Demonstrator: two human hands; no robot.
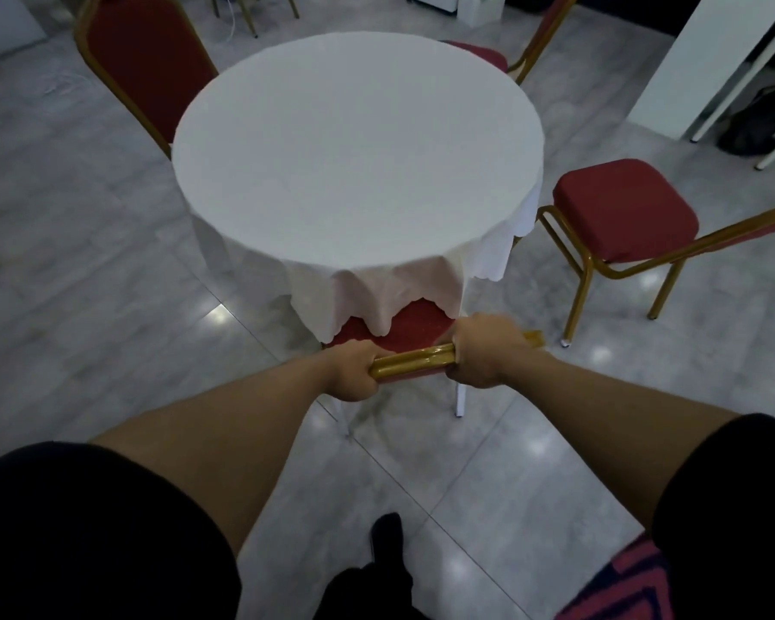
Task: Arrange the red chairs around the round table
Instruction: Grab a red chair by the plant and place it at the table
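At the near edge of the round table (354, 145), both of the person's hands are wrapped around the gold top rail (410, 361) of a red chair's backrest. The left hand (352, 371) has its fingers curled tight over the left end of the rail, and the right hand (484, 355) is clamped over the right part, with a short stub of rail showing past its knuckles. The near chair's red seat (403, 331) is tucked partly under the table, and the scalloped hem of the white tablecloth (376, 293) drapes over the front of it.

Three more red chairs stand about the table. The left chair (146, 69) has its tall red back upright, close against the far-left side of the table. The far chair (488, 55) sits beyond the table on the right, its seat partly hidden behind the tabletop. The right chair (623, 212) stands a little apart from the table, its whole seat cushion clear of the cloth and its gold legs on the grey tiled floor (86, 261).

A white folding table (712, 60) stands at the upper right with a dark bag (761, 123) under it. The person wears black short sleeves, and one dark shoe (388, 536) shows between the arms.
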